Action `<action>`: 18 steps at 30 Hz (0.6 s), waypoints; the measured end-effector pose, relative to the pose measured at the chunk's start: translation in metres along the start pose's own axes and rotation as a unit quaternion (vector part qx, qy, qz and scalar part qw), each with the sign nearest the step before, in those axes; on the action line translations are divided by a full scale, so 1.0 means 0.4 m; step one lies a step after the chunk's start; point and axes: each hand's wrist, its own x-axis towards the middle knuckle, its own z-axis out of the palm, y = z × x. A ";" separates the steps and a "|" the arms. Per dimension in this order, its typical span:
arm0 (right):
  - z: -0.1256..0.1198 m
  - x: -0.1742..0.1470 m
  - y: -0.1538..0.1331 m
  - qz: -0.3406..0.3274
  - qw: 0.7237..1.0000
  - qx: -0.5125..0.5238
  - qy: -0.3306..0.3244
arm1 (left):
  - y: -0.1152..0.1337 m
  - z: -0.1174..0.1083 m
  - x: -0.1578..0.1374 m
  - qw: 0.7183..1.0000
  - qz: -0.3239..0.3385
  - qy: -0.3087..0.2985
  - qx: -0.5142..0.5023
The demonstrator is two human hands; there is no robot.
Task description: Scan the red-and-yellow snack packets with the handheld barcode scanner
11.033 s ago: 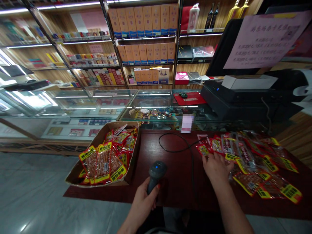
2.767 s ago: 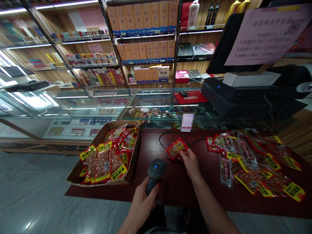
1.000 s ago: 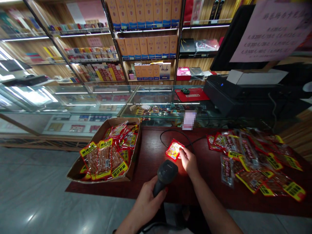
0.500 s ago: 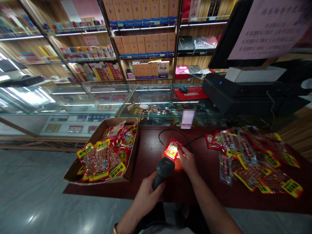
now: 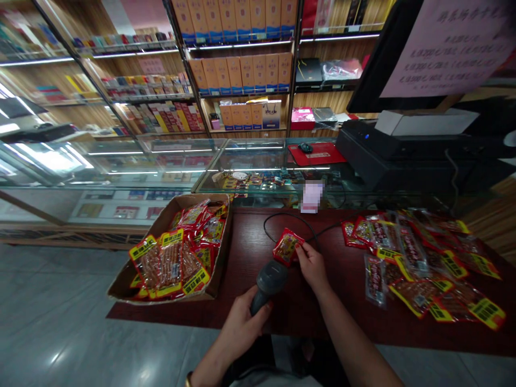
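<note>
My left hand is wrapped round the handle of a dark grey barcode scanner, whose head points away from me over the table. Just beyond the scanner head, a small red snack packet is pinched at its right edge by my right hand. The packet is held above the dark red-brown tabletop, near a looped black cable. No scanning light shows on it.
To the left stands an open cardboard box filled with red and yellow snack packets. More snack packets are piled at the right. Behind the table are a glass display counter and a monitor.
The bright light from the scanner that lit the snack packet has gone out. Both hands keep their grips, almost in the same place; the view has shifted very slightly.
</note>
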 end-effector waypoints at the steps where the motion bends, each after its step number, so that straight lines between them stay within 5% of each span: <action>1: -0.001 -0.001 -0.011 0.013 1.000 0.014 0.002 | -0.003 -0.003 -0.005 1.000 -0.009 0.005 -0.009; 6: 0.053 0.021 -0.111 0.067 0.993 0.078 -0.061 | -0.026 -0.024 -0.025 0.997 -0.048 0.054 -0.041; 14: 0.440 0.148 -0.346 0.016 0.961 0.046 -0.272 | -0.034 -0.040 -0.041 0.992 -0.053 0.102 -0.057; 16: 0.468 0.163 -0.366 -0.022 0.961 0.002 -0.275 | -0.038 -0.039 -0.044 0.991 -0.057 0.103 -0.058; 18: 0.420 0.164 -0.355 -0.063 0.965 -0.059 -0.248 | -0.045 -0.039 -0.045 0.992 -0.057 0.105 -0.050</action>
